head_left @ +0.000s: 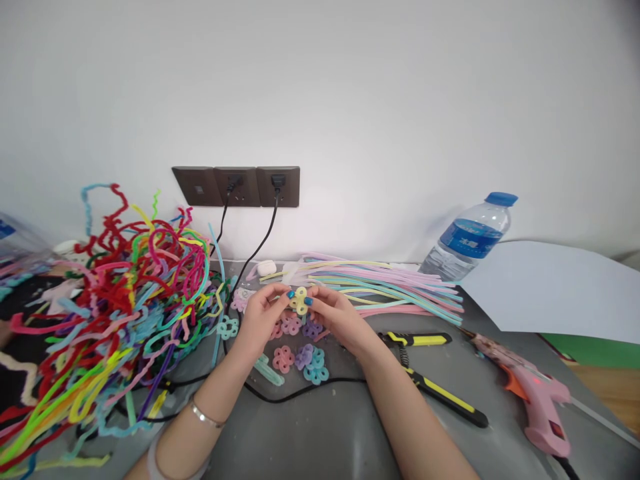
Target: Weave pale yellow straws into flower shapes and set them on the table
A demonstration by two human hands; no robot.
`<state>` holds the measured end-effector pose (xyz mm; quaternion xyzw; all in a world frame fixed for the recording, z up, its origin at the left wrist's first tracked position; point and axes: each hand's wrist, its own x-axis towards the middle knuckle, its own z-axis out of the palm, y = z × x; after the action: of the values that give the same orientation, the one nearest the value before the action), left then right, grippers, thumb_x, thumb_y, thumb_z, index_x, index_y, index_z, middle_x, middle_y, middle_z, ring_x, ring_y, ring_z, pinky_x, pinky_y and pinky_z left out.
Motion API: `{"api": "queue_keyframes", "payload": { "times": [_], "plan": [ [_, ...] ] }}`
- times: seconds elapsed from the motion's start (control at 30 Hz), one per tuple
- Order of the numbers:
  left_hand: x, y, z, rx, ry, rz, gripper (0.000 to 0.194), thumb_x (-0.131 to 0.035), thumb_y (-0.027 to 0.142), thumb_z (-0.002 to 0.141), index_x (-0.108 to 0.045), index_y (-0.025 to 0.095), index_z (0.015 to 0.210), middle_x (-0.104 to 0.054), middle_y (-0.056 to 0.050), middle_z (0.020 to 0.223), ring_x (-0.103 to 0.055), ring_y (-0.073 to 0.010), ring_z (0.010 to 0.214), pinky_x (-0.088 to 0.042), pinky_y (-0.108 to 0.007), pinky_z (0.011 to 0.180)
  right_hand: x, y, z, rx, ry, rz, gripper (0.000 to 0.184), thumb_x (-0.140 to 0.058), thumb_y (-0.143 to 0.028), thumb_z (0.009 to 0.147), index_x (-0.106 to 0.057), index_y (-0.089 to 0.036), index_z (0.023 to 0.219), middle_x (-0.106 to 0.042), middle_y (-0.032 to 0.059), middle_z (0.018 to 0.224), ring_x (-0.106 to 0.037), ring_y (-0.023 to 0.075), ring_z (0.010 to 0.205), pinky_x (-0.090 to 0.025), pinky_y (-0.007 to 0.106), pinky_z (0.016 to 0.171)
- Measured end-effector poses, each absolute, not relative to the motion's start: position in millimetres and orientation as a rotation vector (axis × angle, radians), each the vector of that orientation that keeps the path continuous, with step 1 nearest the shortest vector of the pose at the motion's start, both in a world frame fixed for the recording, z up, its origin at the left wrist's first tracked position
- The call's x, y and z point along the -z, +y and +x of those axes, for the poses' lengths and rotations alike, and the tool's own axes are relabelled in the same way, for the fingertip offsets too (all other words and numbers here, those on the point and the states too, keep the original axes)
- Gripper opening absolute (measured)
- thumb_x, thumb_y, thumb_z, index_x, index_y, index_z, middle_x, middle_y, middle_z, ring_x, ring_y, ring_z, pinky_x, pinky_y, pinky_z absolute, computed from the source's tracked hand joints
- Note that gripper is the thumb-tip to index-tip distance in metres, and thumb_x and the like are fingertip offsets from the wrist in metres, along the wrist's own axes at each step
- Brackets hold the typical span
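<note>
Both hands meet over the grey table, pinching a small yellow pipe-cleaner flower (300, 300) between them. My left hand (263, 313) grips its left side with closed fingers. On the flower's right side my right hand (334, 317) is closed too. Just below the hands lie several finished flowers: pink (283, 359), purple (303, 355), light blue (317, 370) and a teal one (227, 327).
A big tangle of coloured pipe cleaners (115, 313) fills the left. Straight pastel pipe cleaners (390, 287) lie behind the hands. Yellow-black pliers (430, 373), a pink glue gun (535, 397), a water bottle (467, 240), white paper (555, 290) and black cables (300, 393) are around.
</note>
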<state>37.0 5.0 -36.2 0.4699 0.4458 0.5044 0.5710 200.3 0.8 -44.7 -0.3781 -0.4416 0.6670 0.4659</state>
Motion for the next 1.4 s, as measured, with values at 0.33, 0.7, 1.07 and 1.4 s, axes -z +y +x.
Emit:
{"api": "queue_keyframes", "payload": {
  "times": [0.33, 0.7, 1.07, 1.4],
  "plan": [
    [36, 4, 36, -1.164, 1.043, 1.156, 0.021, -0.072, 0.037, 0.073, -0.067, 0.018, 0.079, -0.064, -0.001, 0.075, -0.061, -0.0136, 0.064, -0.055, -0.025, 0.059, 38, -1, 201, -1.538, -1.23, -0.976, 0.032, -0.073, -0.048, 0.073, -0.062, -0.019, 0.08, -0.058, -0.0013, 0.071, -0.051, 0.0121, 0.063, -0.037, 0.026, 0.059],
    [39, 6, 35, -1.125, 1.036, 1.123, 0.024, -0.072, 0.037, 0.073, -0.069, 0.018, 0.087, -0.067, -0.003, 0.081, -0.063, -0.0147, 0.07, -0.053, -0.024, 0.059, 38, 0, 203, -1.531, -1.304, -0.979, 0.033, -0.071, -0.05, 0.073, -0.063, -0.019, 0.077, -0.056, -0.001, 0.069, -0.05, 0.0126, 0.061, -0.041, 0.027, 0.06],
    [33, 9, 31, -1.051, 1.078, 1.033, 0.028, -0.082, 0.031, 0.06, -0.068, 0.015, 0.079, -0.067, -0.001, 0.067, -0.062, -0.0135, 0.06, -0.051, -0.025, 0.058, 41, 1, 205, -1.43, -1.403, -0.971, 0.03, -0.067, -0.049, 0.078, -0.063, -0.019, 0.079, -0.058, 0.0005, 0.072, -0.049, 0.0148, 0.066, -0.037, 0.028, 0.062],
    [31, 9, 25, -0.954, 1.038, 0.987, 0.033, -0.082, 0.033, 0.061, -0.067, 0.015, 0.085, -0.063, 0.001, 0.067, -0.056, -0.01, 0.057, -0.043, -0.02, 0.051, 32, -2, 214, -1.59, -1.362, -0.956, 0.029, -0.071, -0.046, 0.076, -0.067, -0.019, 0.084, -0.059, 0.0001, 0.076, -0.051, 0.0129, 0.067, -0.039, 0.026, 0.063]
  ]
}}
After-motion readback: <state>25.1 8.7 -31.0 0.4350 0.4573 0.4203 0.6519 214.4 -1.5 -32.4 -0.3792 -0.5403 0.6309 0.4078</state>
